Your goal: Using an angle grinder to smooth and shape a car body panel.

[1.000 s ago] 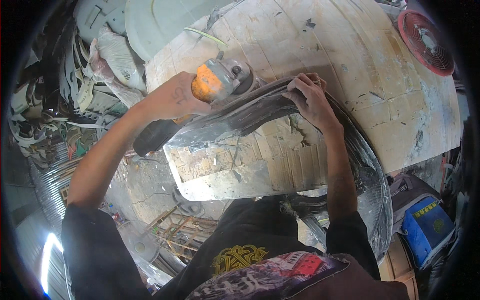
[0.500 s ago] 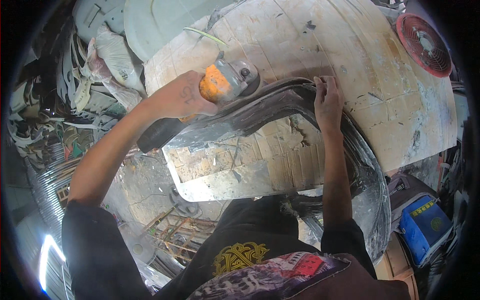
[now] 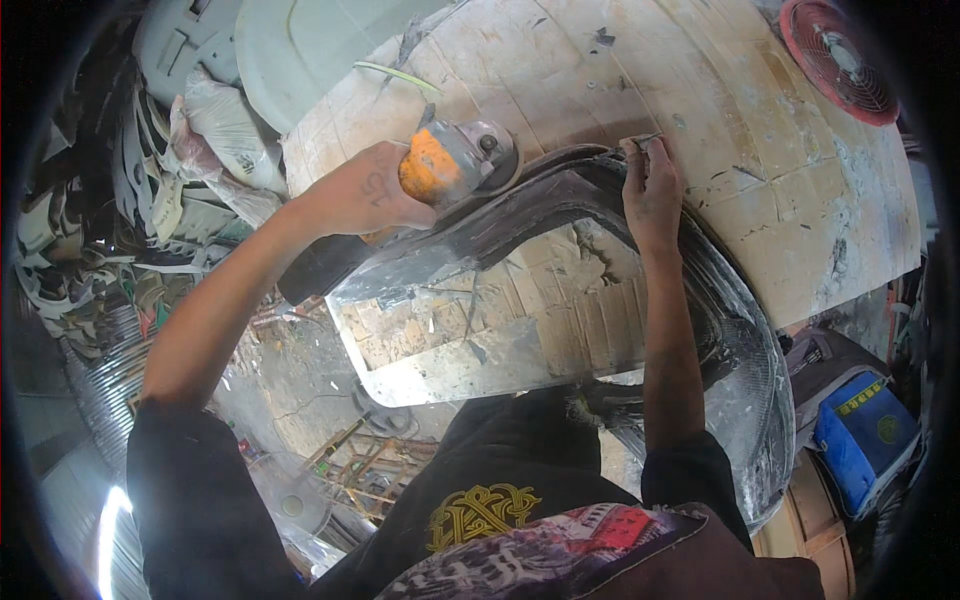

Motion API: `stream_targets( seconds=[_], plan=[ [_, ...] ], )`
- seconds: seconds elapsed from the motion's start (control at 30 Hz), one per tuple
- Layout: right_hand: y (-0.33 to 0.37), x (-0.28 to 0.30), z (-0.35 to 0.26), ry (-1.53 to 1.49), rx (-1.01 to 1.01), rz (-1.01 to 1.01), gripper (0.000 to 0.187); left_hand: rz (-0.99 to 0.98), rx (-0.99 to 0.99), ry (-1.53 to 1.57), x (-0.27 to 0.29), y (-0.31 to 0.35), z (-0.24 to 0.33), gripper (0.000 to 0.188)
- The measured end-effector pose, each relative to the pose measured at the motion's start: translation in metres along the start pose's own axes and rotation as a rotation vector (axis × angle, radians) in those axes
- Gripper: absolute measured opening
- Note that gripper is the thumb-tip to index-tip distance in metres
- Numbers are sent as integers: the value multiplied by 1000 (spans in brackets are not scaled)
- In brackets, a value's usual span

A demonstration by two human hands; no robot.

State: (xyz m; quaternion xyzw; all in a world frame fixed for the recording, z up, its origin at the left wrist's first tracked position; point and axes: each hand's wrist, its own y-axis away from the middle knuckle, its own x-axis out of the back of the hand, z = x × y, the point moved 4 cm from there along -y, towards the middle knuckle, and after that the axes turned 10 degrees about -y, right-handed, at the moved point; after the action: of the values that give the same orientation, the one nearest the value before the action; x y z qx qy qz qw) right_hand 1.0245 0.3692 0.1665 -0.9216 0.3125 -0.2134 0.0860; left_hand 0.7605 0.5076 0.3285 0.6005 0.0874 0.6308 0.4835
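An orange-and-grey angle grinder (image 3: pixel 432 167) is gripped in my left hand (image 3: pixel 365 195). Its disc is at the upper edge of a long, curved black plastic part, which looks like a car bumper (image 3: pixel 560 200); the exact contact is hard to see. Grey dust and scuffs cover the part, which bends round to the right and toward my body. My right hand (image 3: pixel 655 200) is closed at the bumper's far edge, fingertips pinched together there. A small pale bit shows at the fingertips, too small to name.
Under the bumper lies a cardboard-covered table (image 3: pixel 740 200) with dark scraps. A red round fan (image 3: pixel 840 60) stands at its far right. Piled plastic pieces (image 3: pixel 190 200) and bags crowd the left. A blue box (image 3: pixel 868 440) sits at lower right, and wooden sticks (image 3: pixel 370 465) lie below.
The whole view has shifted slightly. My right fingers look more bent at the bumper's edge. The grinder stays in nearly the same place along the part.
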Motion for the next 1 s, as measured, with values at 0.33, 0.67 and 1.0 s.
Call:
stream_targets(
  seconds=[0.33,0.67,1.0],
  plan=[
    [0,0,2,-41,-39,-19,18,31,-30,-20,-4,-5,-6,47],
    [0,-1,4,-20,-33,-17,18,38,-39,-70,0,-4,4,44],
    [0,0,1,-1,-20,-11,17,32,-111,-7,-4,-12,-4,41]
  ],
)
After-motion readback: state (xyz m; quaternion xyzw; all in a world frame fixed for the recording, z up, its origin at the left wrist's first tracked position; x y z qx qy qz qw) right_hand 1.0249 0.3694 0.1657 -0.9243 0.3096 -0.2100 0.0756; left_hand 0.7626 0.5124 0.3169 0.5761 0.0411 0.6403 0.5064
